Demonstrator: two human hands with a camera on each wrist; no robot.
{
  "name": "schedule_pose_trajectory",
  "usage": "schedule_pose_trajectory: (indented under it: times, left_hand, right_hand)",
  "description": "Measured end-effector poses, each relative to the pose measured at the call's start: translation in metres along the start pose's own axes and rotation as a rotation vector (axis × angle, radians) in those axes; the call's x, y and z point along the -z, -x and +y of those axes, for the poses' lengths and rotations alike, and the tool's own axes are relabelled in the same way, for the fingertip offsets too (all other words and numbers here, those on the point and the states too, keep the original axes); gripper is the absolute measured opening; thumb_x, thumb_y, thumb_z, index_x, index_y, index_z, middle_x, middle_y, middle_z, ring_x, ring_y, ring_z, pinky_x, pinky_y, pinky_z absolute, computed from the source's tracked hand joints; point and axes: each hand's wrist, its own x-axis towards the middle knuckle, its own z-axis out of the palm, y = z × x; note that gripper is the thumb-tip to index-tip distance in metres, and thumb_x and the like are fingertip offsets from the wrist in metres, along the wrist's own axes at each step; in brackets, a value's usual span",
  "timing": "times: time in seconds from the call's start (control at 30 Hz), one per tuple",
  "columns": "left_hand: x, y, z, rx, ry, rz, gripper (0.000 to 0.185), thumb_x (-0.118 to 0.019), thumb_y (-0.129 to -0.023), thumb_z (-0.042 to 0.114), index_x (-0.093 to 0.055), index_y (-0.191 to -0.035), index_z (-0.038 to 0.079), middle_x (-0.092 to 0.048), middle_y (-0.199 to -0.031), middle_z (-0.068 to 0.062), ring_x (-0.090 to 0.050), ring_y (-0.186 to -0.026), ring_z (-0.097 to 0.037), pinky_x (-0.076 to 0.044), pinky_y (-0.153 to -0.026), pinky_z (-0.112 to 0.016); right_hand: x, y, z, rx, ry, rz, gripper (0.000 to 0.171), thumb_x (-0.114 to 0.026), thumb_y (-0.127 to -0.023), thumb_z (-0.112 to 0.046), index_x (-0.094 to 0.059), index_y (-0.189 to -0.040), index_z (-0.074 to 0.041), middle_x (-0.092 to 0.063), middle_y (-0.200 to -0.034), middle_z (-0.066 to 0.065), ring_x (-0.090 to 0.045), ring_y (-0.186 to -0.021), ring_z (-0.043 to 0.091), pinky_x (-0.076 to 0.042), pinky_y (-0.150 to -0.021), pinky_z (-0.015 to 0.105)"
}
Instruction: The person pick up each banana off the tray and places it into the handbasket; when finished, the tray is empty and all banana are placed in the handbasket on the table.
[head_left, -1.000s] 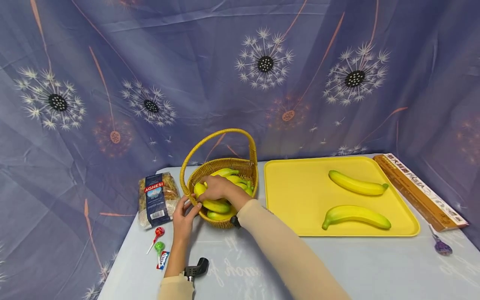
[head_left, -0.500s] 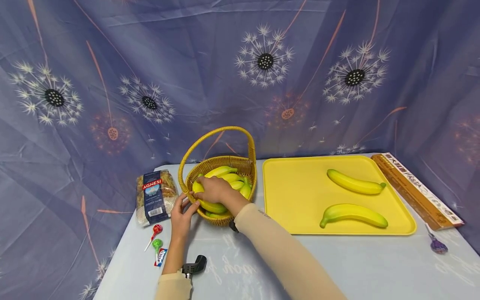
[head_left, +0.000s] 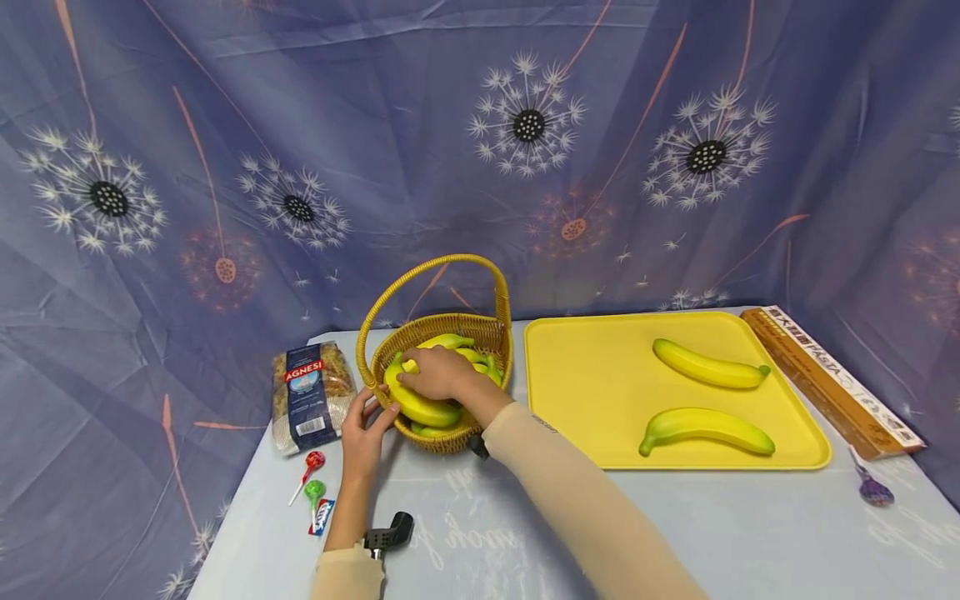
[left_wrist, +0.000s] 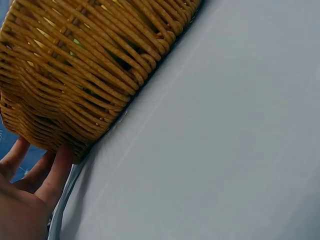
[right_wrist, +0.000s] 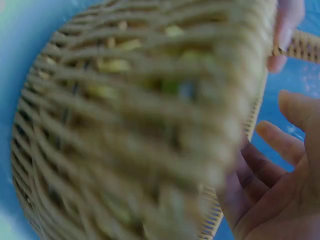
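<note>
Our right hand (head_left: 437,372) has closed round a banana (head_left: 417,406) and tipped it up in the basket (head_left: 491,333); our left hand (head_left: 365,434), fingers spread, steadies the rim, so the fruit looks ready to lift out.

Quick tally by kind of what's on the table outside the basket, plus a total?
Bananas on the yellow tray: 2
Lollipops: 3, red, green, purple
Pasta bag: 1
Long pasta box: 1
Small candy packet: 1
Tray: 1
Total: 9. Bananas in the basket overlap too much to count.
</note>
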Motion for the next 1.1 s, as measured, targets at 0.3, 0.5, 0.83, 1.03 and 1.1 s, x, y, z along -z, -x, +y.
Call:
schedule_pose_trajectory:
  times: [0.3, 0.5, 0.83, 1.03, 1.1]
  left_hand:
    - [-0.001, 0.001, 0.001, 0.007, -0.016, 0.006, 0.043, -0.069, -0.088, 0.007, -0.055, -0.128, -0.003, -0.047, -0.137, -0.017, -0.048, -0.121, -0.034, -0.054, -0.080, -0.022]
    - [0.002, 0.001, 0.001, 0.000, -0.022, 0.007, 0.041, -0.069, -0.088, 0.007, -0.056, -0.126, -0.004, -0.049, -0.134, -0.017, -0.048, -0.121, -0.033, -0.054, -0.080, -0.021]
    - [0.004, 0.000, 0.002, 0.013, -0.023, 0.010, 0.042, -0.069, -0.088, 0.007, -0.056, -0.126, -0.003, -0.051, -0.132, -0.014, -0.048, -0.120, -0.032, -0.054, -0.080, -0.021]
    - [0.003, -0.002, -0.001, 0.008, -0.012, 0.002, 0.042, -0.069, -0.088, 0.007, -0.056, -0.125, -0.004, -0.050, -0.133, -0.015, -0.047, -0.121, -0.033, -0.054, -0.080, -0.023]
    - [0.002, -0.002, -0.001, 0.017, -0.005, 0.003, 0.041, -0.069, -0.088, 0.007, -0.056, -0.125, -0.004, -0.049, -0.133, -0.015, -0.047, -0.121, -0.032, -0.054, -0.081, -0.023]
  right_hand:
    - [0.032, 0.015, 0.023, 0.086, -0.134, 0.030, 0.044, -0.055, -0.097, -0.042, -0.058, -0.133, -0.017, -0.066, -0.106, -0.004, -0.059, -0.090, 0.008, -0.051, -0.072, 0.028]
    - [0.054, 0.033, 0.045, 0.129, -0.150, 0.062, 0.038, -0.056, -0.097, -0.038, -0.060, -0.129, -0.018, -0.064, -0.104, -0.003, -0.058, -0.085, 0.008, -0.051, -0.071, 0.029]
    - [0.077, 0.075, 0.099, 0.128, -0.175, 0.121, 0.033, -0.058, -0.097, -0.035, -0.061, -0.126, -0.020, -0.065, -0.097, -0.002, -0.060, -0.078, 0.009, -0.052, -0.065, 0.030]
    - [0.088, 0.101, 0.140, 0.081, -0.153, 0.127, 0.034, -0.058, -0.096, -0.036, -0.061, -0.126, -0.020, -0.064, -0.101, -0.005, -0.060, -0.083, 0.011, -0.051, -0.076, 0.036]
    - [0.091, 0.111, 0.155, 0.082, -0.145, 0.120, 0.034, -0.059, -0.096, -0.036, -0.061, -0.126, -0.020, -0.064, -0.101, -0.005, -0.061, -0.085, 0.011, -0.051, -0.078, 0.037]
